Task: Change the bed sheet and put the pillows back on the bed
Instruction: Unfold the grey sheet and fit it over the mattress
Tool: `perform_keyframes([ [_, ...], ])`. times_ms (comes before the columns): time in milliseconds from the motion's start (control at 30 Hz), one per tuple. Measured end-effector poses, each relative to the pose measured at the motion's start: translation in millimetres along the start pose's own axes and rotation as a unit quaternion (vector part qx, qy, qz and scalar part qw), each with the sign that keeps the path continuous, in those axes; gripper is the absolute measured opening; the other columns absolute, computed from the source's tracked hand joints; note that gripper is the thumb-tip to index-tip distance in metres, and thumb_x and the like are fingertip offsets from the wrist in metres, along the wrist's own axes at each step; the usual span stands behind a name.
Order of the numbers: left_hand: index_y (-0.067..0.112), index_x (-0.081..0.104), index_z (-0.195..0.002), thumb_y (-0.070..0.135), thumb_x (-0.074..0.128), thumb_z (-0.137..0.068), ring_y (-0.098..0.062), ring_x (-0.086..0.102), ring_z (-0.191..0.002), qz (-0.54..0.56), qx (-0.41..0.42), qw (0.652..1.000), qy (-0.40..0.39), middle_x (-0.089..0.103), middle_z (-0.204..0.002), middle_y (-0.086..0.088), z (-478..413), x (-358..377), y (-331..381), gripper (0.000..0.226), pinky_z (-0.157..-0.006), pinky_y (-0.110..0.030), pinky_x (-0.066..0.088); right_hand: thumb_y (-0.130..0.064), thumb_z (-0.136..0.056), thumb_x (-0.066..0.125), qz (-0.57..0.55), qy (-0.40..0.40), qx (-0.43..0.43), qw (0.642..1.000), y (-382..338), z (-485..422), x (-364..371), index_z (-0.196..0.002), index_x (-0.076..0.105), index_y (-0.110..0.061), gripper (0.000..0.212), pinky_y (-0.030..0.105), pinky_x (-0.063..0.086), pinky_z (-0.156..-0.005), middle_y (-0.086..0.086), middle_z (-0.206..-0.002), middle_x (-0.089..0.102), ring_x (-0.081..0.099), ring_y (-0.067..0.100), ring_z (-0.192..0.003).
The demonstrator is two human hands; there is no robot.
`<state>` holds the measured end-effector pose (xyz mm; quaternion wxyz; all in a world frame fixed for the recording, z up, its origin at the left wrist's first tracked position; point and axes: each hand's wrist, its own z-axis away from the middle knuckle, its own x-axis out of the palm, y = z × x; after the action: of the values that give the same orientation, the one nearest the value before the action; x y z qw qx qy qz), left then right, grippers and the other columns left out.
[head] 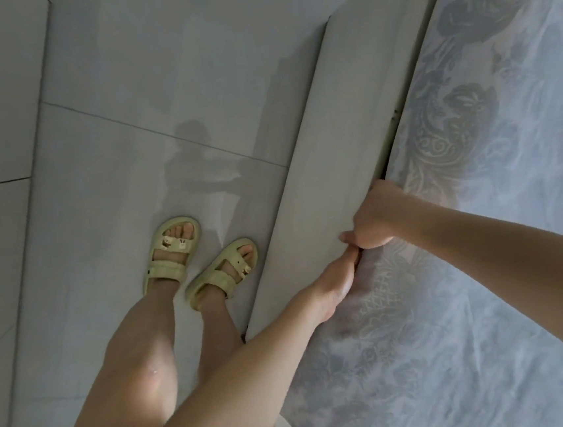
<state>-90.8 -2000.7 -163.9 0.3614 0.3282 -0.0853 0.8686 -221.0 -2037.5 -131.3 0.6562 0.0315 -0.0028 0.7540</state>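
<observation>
Glossy pale floor tiles [124, 90] flank the bed; a blue-grey floral bed sheet [494, 192] covers the mattress. Its edge beside the grey bed frame [333, 122] is clenched in the right hand [373, 218]; the left hand [335, 287] lies alongside, and I can't tell its grip. Looks like tucking. Next, push the fabric under.

Count of items in view:

- Hands: two, a left hand [335, 284] and a right hand [373, 218].
- Legs: two, both bare, a left leg [133, 365] and a right leg [215, 323].
- Sandals: two, a left sandal [174, 254] and a right sandal [224, 274], one per foot.
- Bed sheet [501, 261]: one, patterned, with two dark flower motifs standing out plainly.
- Bed side board [327, 133]: one.
- Floor tiles [133, 193]: several. The frame edges cut them off, so no exact number can be established.
</observation>
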Motion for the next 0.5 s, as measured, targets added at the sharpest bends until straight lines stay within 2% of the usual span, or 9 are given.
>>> perform_keyframes([
  [67,0.025,0.07,-0.104,0.058,0.032,-0.087,-0.015,0.057,-0.114,-0.037,0.052,0.995,0.082,0.066,-0.119,-0.001,9.7,-14.5,-15.9,0.053,-0.107,-0.036,0.037,-0.058,-0.097,0.004,0.007,-0.046,0.02,0.999,-11.2,-6.7,-1.9,-0.14,0.043,-0.017,0.071,0.035,0.029,-0.104,0.005,-0.145,0.044,0.041,0.024,-0.132],
  [100,0.02,0.073,-0.092,0.052,0.035,-0.089,-0.013,0.058,-0.108,-0.061,0.093,0.984,0.142,0.068,-0.11,0.001,15.9,-23.6,-25.8,0.05,-0.102,-0.034,0.038,-0.061,-0.096,0.003,0.009,-0.068,0.033,0.997,-15.7,-9.0,-0.9,-0.143,0.039,-0.018,0.073,0.035,0.029,-0.106,0.005,-0.148,0.04,0.038,0.025,-0.135],
  [167,0.015,0.075,-0.085,0.037,0.032,-0.101,-0.004,0.052,-0.107,-0.114,0.143,0.962,0.202,0.061,-0.108,0.009,28.9,-42.5,-45.9,0.051,-0.094,-0.023,0.03,-0.065,-0.093,0.002,-0.005,-0.088,0.04,0.995,-23.8,-13.2,2.6,-0.14,0.043,-0.017,0.079,0.037,0.032,-0.107,0.007,-0.148,0.04,0.039,0.026,-0.134],
  [233,0.016,0.075,-0.088,0.038,0.026,-0.103,0.001,0.043,-0.114,-0.142,0.126,0.967,0.168,0.052,-0.118,0.012,35.6,-56.1,-64.2,0.056,-0.092,-0.02,0.022,-0.066,-0.092,0.001,-0.05,-0.048,0.025,0.997,-28.5,-12.4,4.3,-0.109,0.063,-0.014,0.083,0.037,0.035,-0.1,0.008,-0.129,0.057,0.049,0.026,-0.124],
  [267,0.017,0.075,-0.091,0.041,0.023,-0.103,0.002,0.039,-0.117,-0.144,0.105,0.974,0.139,0.048,-0.121,0.013,36.4,-58.1,-72.9,0.058,-0.094,-0.02,0.019,-0.065,-0.093,0.002,-0.084,-0.012,0.015,0.996,-30.8,-8.9,5.8,-0.086,0.062,-0.013,0.08,0.037,0.038,-0.094,0.006,-0.106,0.064,0.055,0.026,-0.113],
  [300,0.018,0.074,-0.095,0.043,0.02,-0.103,0.001,0.037,-0.118,-0.138,0.087,0.98,0.117,0.047,-0.122,0.015,38.8,-56.7,-80.0,0.06,-0.095,-0.021,0.018,-0.064,-0.094,0.003,-0.117,0.025,0.004,0.993,-33.2,-4.5,8.6,-0.071,0.055,-0.013,0.077,0.037,0.04,-0.09,0.003,-0.084,0.06,0.058,0.025,-0.1],
  [333,0.019,0.073,-0.098,0.045,0.019,-0.102,0.0,0.037,-0.119,-0.119,0.072,0.985,0.1,0.047,-0.123,0.015,41.5,-53.2,-86.5,0.06,-0.095,-0.021,0.018,-0.062,-0.094,0.003,-0.139,0.059,-0.009,0.989,-36.7,0.3,12.9,-0.065,0.051,-0.013,0.075,0.037,0.041,-0.089,0.001,-0.071,0.055,0.057,0.024,-0.087],
  [400,0.022,0.071,-0.101,0.05,0.021,-0.101,-0.007,0.045,-0.115,-0.051,0.064,0.993,0.088,0.054,-0.123,0.006,43.6,-44.5,-103.3,0.057,-0.093,-0.022,0.027,-0.061,-0.095,0.004,-0.131,0.112,-0.024,0.985,-46.7,6.7,26.6,-0.062,0.052,-0.013,0.075,0.036,0.037,-0.096,-0.001,-0.063,0.053,0.054,0.019,-0.073],
  [500,0.025,0.069,-0.101,0.046,0.025,-0.101,-0.01,0.056,-0.096,0.021,0.075,0.992,0.098,0.059,-0.111,-0.004,46.1,-38.2,-114.0,0.049,-0.078,-0.018,0.041,-0.058,-0.095,0.004,-0.079,0.185,-0.033,0.979,-54.1,10.4,41.4,-0.065,0.061,-0.014,0.078,0.033,0.032,-0.099,-0.003,-0.062,0.059,0.057,0.016,-0.071],
])
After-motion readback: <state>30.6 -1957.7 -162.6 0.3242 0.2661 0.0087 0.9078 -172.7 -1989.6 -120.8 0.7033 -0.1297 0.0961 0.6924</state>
